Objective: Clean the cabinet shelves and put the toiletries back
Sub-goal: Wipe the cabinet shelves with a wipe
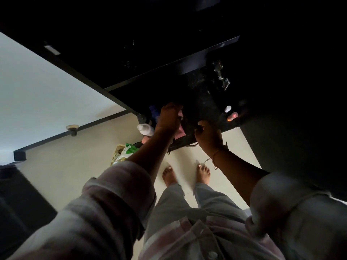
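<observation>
The scene is very dark. My left hand (169,118) reaches over the left end of a dark speckled counter (203,102), its fingers curled over a flat pink item (180,131) that shows below and beside the hand. A blue bottle (155,111) and a white bottle (145,129) lie just left of that hand. My right hand (208,136) is at the counter's front edge with the fingers bent into shadow; what it touches is hidden. A small white bottle (228,109) and an orange-pink bottle (232,116) stand on the counter to the right.
A chrome tap (220,72) sits further back on the counter. A dark shelf or cabinet edge (187,62) juts overhead. On the pale floor at the left is a woven basket (119,150) with a green and white packet (130,149). My bare feet stand below the counter.
</observation>
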Available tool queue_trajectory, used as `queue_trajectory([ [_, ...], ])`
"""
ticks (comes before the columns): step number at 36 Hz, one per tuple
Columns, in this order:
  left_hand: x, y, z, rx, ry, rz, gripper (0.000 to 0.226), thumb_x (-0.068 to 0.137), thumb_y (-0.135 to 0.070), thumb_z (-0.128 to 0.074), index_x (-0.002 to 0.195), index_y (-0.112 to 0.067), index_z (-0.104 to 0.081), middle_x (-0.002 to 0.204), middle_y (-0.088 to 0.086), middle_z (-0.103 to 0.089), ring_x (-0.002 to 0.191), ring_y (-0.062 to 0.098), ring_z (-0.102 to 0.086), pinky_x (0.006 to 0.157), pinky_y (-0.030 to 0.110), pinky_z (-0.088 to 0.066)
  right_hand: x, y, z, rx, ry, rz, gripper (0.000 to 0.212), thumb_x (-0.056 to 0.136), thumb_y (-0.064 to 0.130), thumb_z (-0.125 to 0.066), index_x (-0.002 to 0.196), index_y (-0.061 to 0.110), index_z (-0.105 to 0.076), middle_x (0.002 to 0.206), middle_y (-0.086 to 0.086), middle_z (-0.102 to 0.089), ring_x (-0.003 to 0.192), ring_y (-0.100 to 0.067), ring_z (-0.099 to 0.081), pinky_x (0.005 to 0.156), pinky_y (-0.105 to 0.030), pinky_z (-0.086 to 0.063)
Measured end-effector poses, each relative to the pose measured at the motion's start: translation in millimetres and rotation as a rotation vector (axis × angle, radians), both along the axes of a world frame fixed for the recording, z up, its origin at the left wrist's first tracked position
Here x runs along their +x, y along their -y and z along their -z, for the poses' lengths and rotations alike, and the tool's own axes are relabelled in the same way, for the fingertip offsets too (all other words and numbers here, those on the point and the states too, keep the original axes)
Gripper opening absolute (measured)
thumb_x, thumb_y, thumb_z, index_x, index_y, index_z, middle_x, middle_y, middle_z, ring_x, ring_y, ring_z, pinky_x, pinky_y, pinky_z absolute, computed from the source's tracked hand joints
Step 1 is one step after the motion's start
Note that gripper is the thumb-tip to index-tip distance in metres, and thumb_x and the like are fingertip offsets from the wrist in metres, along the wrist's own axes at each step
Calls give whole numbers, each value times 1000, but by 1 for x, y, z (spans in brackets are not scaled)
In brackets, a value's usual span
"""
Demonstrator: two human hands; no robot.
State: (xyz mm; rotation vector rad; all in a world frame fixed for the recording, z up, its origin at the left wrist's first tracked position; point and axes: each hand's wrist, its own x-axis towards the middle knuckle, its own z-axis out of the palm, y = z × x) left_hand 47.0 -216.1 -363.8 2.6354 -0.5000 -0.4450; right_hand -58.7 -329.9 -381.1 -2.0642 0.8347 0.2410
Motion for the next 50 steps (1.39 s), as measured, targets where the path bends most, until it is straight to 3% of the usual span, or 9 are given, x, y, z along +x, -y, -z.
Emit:
queue_trajectory([
  [3,4,1,0,38,-73,24,32,91,-7,-58,123,-9,-62,121,12,-62,101,18,-62,82,15,-49,-5,7,2,-78,-5,-60,39,86,16,-59,125,11,-62,122,-14,-65,116,-34,-58,94,-35,-48],
  [5,4,2,3,75,-53,50,26,94,-8,-55,117,-6,-65,115,10,-64,95,16,-61,67,-2,-37,-7,11,5,-135,-14,-126,43,86,17,-60,128,9,-59,125,-17,-62,118,-36,-55,98,-40,-48],
  [8,8,8,5,13,-40,65,18,94,-11,-53,102,-14,-68,107,1,-65,98,16,-63,77,15,-48,-9,14,4,-191,-29,-181,46,87,18,-62,130,6,-56,130,-19,-57,118,-40,-53,99,-44,-47],
  [11,10,26,-5,-57,-84,85,11,88,-13,-60,94,-9,-69,99,8,-68,93,21,-65,82,32,-50,-12,17,5,-218,-20,-193,49,85,19,-64,131,7,-54,129,-19,-56,117,-40,-54,97,-43,-48],
  [19,15,96,-15,-153,-127,195,22,91,-16,-59,105,0,-66,106,17,-68,102,29,-63,86,32,-42,-17,31,3,-267,56,-180,37,83,8,-64,119,3,-61,114,-20,-62,104,-37,-61,84,-36,-51],
  [29,18,131,-10,-176,-97,347,23,93,-7,-55,111,2,-65,99,16,-72,97,24,-68,79,19,-44,-24,45,7,-298,55,-230,53,81,12,-69,130,2,-54,121,-19,-59,111,-36,-59,90,-36,-50],
  [37,18,135,-9,-177,-61,350,16,94,-10,-54,103,-1,-64,97,9,-72,90,16,-65,72,7,-33,-23,47,7,-312,75,-244,72,78,9,-69,144,5,-40,125,-19,-56,102,-36,-61,79,-35,-52],
  [41,20,134,-7,-143,-6,337,30,93,-18,-57,119,-3,-59,112,15,-66,106,27,-61,84,23,-41,-21,48,6,-319,76,-255,73,78,7,-69,145,8,-38,126,-19,-55,101,-35,-63,77,-33,-53],
  [50,17,120,-8,-81,-113,242,37,90,-18,-60,126,-8,-55,127,12,-60,118,26,-55,93,27,-40,-18,47,12,-295,67,-246,66,76,10,-67,139,9,-45,124,-20,-54,102,-37,-61,79,-41,-57],
])
